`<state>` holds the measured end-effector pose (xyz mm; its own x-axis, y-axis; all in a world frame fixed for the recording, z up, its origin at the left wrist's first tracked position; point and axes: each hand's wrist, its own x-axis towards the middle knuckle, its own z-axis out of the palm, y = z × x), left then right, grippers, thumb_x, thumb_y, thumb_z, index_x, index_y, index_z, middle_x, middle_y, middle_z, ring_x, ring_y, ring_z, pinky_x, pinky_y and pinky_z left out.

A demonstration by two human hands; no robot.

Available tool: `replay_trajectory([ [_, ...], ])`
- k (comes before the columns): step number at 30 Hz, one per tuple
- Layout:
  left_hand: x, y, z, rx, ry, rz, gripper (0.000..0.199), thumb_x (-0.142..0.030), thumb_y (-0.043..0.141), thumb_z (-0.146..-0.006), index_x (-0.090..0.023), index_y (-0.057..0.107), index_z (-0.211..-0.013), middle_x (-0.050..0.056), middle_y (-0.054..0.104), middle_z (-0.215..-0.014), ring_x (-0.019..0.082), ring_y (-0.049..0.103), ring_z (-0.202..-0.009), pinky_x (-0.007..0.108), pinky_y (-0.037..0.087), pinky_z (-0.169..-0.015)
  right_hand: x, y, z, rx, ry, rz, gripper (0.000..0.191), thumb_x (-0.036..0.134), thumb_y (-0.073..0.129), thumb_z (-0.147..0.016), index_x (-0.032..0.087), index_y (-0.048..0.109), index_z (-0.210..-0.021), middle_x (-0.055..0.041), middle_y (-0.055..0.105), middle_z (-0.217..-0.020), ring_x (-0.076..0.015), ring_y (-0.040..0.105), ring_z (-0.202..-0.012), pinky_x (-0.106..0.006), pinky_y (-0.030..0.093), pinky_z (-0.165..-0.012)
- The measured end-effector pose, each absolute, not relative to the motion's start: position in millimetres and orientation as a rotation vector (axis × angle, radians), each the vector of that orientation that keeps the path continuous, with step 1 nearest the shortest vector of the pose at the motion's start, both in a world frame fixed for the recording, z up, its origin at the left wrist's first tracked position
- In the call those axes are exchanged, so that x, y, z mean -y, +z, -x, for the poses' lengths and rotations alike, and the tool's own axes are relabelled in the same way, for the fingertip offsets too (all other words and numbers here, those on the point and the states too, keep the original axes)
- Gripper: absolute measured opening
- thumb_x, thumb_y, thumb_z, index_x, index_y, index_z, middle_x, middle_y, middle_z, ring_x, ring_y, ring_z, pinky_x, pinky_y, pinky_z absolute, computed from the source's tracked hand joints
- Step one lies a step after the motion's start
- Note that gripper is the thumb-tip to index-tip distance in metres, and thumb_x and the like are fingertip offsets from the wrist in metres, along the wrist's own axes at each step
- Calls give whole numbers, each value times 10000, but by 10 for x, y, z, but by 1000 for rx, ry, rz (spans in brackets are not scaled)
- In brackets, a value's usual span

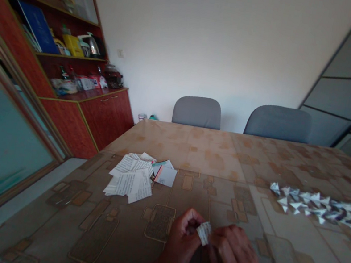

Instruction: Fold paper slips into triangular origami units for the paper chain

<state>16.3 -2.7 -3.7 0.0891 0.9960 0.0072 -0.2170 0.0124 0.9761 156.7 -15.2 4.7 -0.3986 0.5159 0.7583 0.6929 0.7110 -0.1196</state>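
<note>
Head camera view: a small piece of printed paper [203,233], white and creased into a compact shape, sits between the hands, just above the near part of the tabletop [212,156]. The left hand [182,237] has a narrow grip on it, thumb against fingers; the right hand [233,255] is curled at its right edge, though whether that grip is pinched shut I cannot tell.

From the hands, toward 10 o'clock, flat printed paper slips [131,180] overlap in a loose, square-cornered heap, with a pink-edged card [165,176] at its right side. Between 2 and 3 o'clock, pointed folded-paper pieces [321,207] form spiky rows. Both groups are well apart from the hands.

A glossy cover with rounded-rectangle patterns in brown and tan lies over the tabletop. Beyond its far edge, gray rounded chair backs stand near 12 and 1 o'clock. Past 10 o'clock is a reddish wood cabinet [106,117] whose shelves carry a metal kettle [93,47], a blue folder [39,28] and translucent plastic jugs [83,2].
</note>
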Motion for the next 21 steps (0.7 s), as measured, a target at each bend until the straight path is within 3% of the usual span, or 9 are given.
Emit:
replay_trajectory([
  [5,35,-42,-176,-964,1258,-1090,101,-178,599,-693,-177,499,-689,-45,485,-631,114,463,-619,211,364,-582,137,39,-1563,2072,-230,915,187,50,453,-877,207,500,-787,-8,595,-663,-166,535,-606,-280,402,-593],
  [9,58,-18,-146,-906,1207,-1118,186,-263,660,-765,-169,611,-917,23,636,-838,166,588,-793,244,441,-696,125,56,-1582,1982,-67,1034,108,119,460,-868,218,482,-829,-13,602,-706,-163,590,-619,-250,460,-557],
  [15,87,-12,-39,-859,1130,-1156,333,-437,604,-867,-171,675,-1055,83,694,-1012,218,631,-950,300,471,-834,147,102,-1605,1883,95,1088,106,140,457,-873,241,466,-844,29,578,-680,-128,605,-581,-199,485,-537],
  [21,75,-95,-27,-755,1145,-1090,389,-380,721,-800,-188,647,-1130,89,698,-1060,223,646,-980,303,494,-841,129,83,-1629,1915,85,1125,86,161,505,-849,234,500,-894,7,610,-730,-148,630,-633,-218,505,-559],
])
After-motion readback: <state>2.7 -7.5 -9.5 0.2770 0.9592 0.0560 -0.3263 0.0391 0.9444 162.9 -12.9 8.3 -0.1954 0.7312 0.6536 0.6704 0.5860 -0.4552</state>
